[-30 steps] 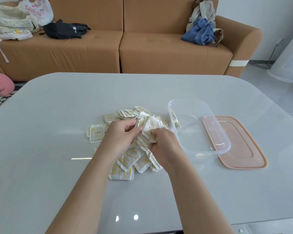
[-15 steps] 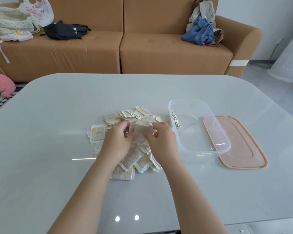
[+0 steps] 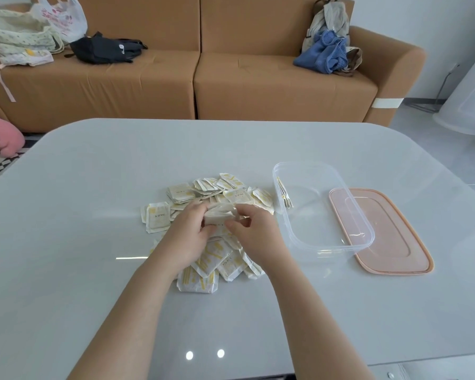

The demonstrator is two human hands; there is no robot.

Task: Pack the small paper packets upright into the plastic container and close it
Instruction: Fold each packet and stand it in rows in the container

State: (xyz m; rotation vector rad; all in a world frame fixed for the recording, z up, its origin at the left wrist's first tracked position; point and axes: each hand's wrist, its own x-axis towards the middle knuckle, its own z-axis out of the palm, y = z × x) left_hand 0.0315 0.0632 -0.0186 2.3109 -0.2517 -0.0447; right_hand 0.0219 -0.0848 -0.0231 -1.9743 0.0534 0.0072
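Grey and glossy, the table point(image 3: 66, 270) fills the near view, with two small light spots on its near edge between the person's bare forearms. Just past the wrists lies a loose pile of paper packets point(image 3: 214, 256), white with yellow print, flat and overlapping. The pile spreads left to a lone pair of packets point(image 3: 157, 216) and back towards the middle of the table.

Above the middle of the pile, the left hand point(image 3: 188, 234) and the right hand point(image 3: 255, 237) meet. Both have their fingers curled round a small bundle of packets point(image 3: 221, 213), pinching it from either side. The bundle is partly hidden by the fingers, so how many packets it holds cannot be told.

Just right of the pile stands the clear plastic container point(image 3: 318, 215), open at the top. A few upright packets point(image 3: 284, 196) lean against its left wall; the rest of its floor is bare. The right hand is near its left rim but not touching it. A pink lid point(image 3: 395, 237) lies flat on the table to the right, with its left edge tucked behind the container.

The table has wide bare room to the left and beyond the pile, up to its rounded far edge. Beyond it stands a brown sofa point(image 3: 258, 86) with a black bag point(image 3: 104, 49), a white plastic bag point(image 3: 63, 19) and a blue cloth point(image 3: 324, 54) on it. A pink soft toy point(image 3: 0, 135) lies on the floor at the left.
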